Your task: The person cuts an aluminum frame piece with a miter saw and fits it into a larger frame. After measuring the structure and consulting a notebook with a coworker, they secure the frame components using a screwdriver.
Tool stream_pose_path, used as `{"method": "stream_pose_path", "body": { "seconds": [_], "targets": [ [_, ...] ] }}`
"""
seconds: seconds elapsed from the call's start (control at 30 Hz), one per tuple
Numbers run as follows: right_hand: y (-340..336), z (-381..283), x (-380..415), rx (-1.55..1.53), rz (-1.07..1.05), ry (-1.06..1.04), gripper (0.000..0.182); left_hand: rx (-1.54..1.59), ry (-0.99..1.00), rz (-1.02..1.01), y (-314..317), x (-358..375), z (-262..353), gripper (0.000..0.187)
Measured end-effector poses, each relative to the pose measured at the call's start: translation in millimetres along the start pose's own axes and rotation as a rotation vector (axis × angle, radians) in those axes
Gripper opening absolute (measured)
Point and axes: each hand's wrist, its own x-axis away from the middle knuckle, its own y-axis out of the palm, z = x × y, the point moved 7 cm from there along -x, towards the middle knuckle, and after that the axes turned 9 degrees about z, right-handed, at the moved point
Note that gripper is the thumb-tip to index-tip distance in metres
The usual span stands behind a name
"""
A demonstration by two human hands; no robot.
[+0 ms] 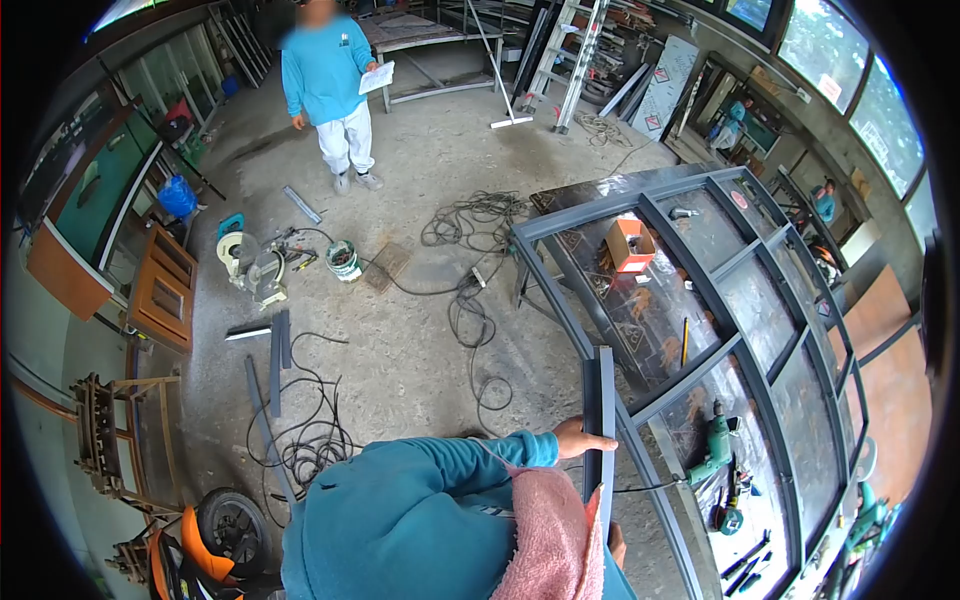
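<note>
A dark metal frame is lying over the table, which is apparently supporting it flat. A grey bar is overlapping the frame's near edge in this view; the left hand is clasping it, seemingly for steadiness. The right hand is showing too little to tell its grip.

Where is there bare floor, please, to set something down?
Bare floor lies between the bucket and the near sleeve; more lies between the bench and the cable heap. It is crowded around the saw and, near the held bar, around the drill.
</note>
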Motion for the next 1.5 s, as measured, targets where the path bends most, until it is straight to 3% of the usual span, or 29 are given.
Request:
{"method": "stream_pose_path", "body": {
  "seconds": [0.37, 0.93, 1.33, 1.5],
  "targets": [
    [63, -34, -22, 0.148, 0.008, 0.18, 0.046, -0.141, -0.01, -0.044, -57, -32, 29, 0.048],
    [113, -60, -42, 0.029, 0.051, 0.208, 0.047, -0.144, -0.025, -0.118, -95, -68, 47, 0.047],
    [114, -62, -46, 0.009, 0.046, 0.218, 0.047, -0.203, -0.052, -0.07, -109, -76, 37, 0.065],
    [113, -63, -44, 0.028, 0.016, 0.198, 0.05, -0.152, -0.047, -0.039, -106, -76, 30, 0.052]
  ]
}}
